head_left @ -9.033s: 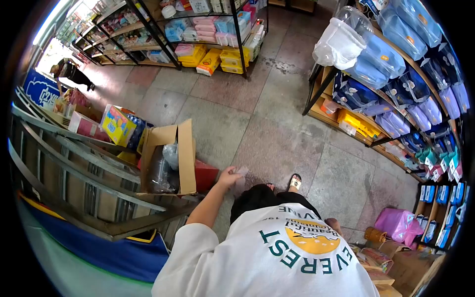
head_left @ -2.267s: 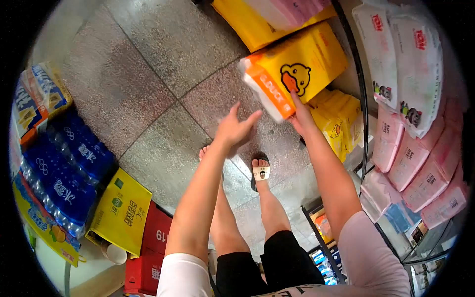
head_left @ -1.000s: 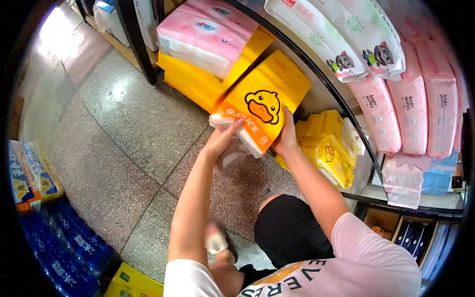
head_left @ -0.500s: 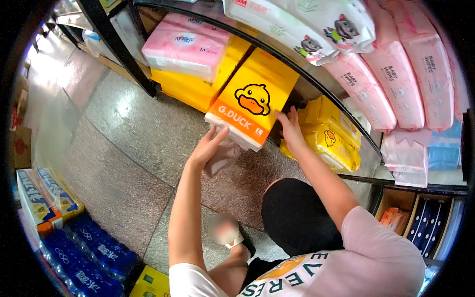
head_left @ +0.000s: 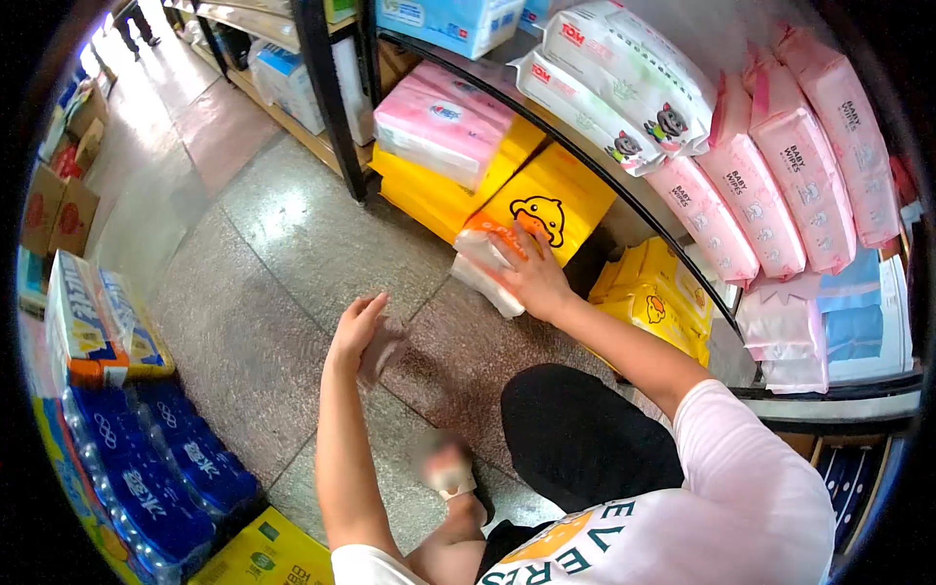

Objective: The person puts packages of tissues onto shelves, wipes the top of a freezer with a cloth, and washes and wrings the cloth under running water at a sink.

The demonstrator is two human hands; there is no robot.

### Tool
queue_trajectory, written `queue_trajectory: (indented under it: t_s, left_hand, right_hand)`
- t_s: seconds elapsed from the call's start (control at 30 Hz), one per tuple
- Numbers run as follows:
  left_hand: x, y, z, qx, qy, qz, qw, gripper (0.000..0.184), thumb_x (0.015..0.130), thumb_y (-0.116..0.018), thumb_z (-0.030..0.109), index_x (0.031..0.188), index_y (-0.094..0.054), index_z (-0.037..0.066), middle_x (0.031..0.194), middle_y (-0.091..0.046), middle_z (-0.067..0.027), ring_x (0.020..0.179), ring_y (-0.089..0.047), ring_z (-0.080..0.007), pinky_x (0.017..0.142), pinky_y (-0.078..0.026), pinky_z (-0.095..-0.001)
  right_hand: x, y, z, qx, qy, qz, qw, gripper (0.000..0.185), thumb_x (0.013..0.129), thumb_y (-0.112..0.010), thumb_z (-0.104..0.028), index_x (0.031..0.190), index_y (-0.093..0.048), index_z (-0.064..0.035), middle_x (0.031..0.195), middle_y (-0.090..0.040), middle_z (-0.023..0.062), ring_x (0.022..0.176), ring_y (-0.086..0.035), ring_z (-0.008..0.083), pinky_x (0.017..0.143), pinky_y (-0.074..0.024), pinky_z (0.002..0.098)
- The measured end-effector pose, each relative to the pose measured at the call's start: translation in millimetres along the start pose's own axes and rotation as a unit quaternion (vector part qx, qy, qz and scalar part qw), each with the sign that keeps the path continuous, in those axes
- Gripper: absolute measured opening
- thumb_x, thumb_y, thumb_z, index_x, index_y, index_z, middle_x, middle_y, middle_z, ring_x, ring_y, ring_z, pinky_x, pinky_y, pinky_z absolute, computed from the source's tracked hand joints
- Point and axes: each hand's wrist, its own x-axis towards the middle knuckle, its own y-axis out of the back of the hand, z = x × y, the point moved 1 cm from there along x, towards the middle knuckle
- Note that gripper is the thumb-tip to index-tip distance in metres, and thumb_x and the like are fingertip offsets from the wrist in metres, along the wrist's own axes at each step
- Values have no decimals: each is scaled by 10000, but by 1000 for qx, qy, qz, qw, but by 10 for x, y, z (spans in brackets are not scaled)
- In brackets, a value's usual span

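My right hand (head_left: 534,278) lies with fingers spread on the front end of a yellow-and-orange G.DUCK pack (head_left: 575,195) on the low shelf. Its palm covers part of the lettering and the white lower edge. Over the floor to the left, my left hand (head_left: 357,331) is closed on a crumpled greyish cloth (head_left: 384,353) that hangs down beside the fingers. A second yellow pack (head_left: 414,195) sits left of the G.DUCK one, with a pink-and-white pack (head_left: 444,122) on top of it.
Small yellow duck packs (head_left: 655,292) stand to the right on the low shelf. Above them the black shelf edge (head_left: 585,132) carries pink baby wipes (head_left: 736,210). Blue bottle packs (head_left: 146,478) stand on the floor at lower left, beside a yellow box (head_left: 268,556).
The G.DUCK pack has gone further into the shelf. My right hand has moved from its side onto its front. My left hand has left it, moving down and left with the cloth.
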Motion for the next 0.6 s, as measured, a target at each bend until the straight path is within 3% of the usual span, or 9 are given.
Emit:
queue_trajectory:
  t_s: [0.07,0.17,0.23,0.3,0.33,0.4,0.43,0.5,0.6]
  left_hand:
    - [-63,85,-93,-3,14,17,1000,575,785,-551,414,1164,-459,-8,1119,-511,-148,1017,-491,-217,862,-379,-318]
    - [-225,153,-155,-23,24,31,999,575,787,-546,417,1167,-457,-6,1125,-508,-147,1026,-487,-221,867,-377,-325]
    - [-349,187,-162,-16,26,41,999,578,786,-549,416,1168,-456,-7,1131,-506,-148,1029,-486,-225,867,-377,-327]
    - [-411,200,-186,-4,24,48,999,581,784,-552,416,1170,-455,-7,1136,-504,-148,1031,-486,-228,868,-377,-328]
    - [-432,204,-212,-9,25,47,999,580,783,-555,411,1171,-454,-8,1137,-504,-147,1030,-486,-230,869,-376,-328]
    - [-456,208,-257,-11,28,43,999,579,783,-559,407,1172,-453,-9,1138,-504,-146,1030,-486,-231,871,-374,-328]
    - [-451,221,-286,-11,27,48,998,577,784,-561,402,1174,-451,-9,1135,-506,-142,1030,-485,-228,872,-374,-324]
    - [-375,236,-393,-21,23,53,998,566,793,-559,385,1181,-445,-11,1124,-513,-130,1033,-482,-220,873,-373,-310]
    - [-414,175,-370,-45,24,44,998,557,796,-561,375,1181,-446,-11,1114,-519,-129,1026,-486,-216,865,-376,-299]
  right_hand:
    - [95,350,-45,17,24,-85,996,656,665,-637,-237,1261,-369,-179,1289,-356,115,1187,-339,326,956,-283,491]
    - [400,410,45,314,-174,116,926,598,663,-642,-318,1134,-429,-19,1076,-474,178,976,-463,344,853,-358,424]
    - [783,294,266,441,-390,150,794,821,656,-628,-478,1166,-342,98,1085,-464,247,994,-466,348,860,-368,402]
    - [1143,190,429,619,-511,134,582,983,611,-633,-542,1229,-244,115,1204,-394,262,1111,-410,334,910,-348,365]
    - [1280,142,480,619,-512,135,580,983,611,-633,-542,1229,-244,115,1204,-394,262,1111,-410,334,910,-348,365]
    - [1463,25,491,708,-542,29,452,923,620,-614,-575,1223,-330,63,1193,-436,191,1058,-458,309,899,-357,350]
    - [1515,31,429,706,-546,30,449,923,620,-614,-575,1223,-330,63,1193,-436,191,1058,-458,309,899,-357,350]
    - [1644,36,295,586,-571,60,571,983,631,-605,-577,1255,-253,96,1247,-377,228,1128,-408,306,925,-338,337]
    - [1878,-61,175,589,-551,119,578,984,676,-603,-508,1276,-141,120,1281,-307,279,1178,-350,313,970,-285,314]
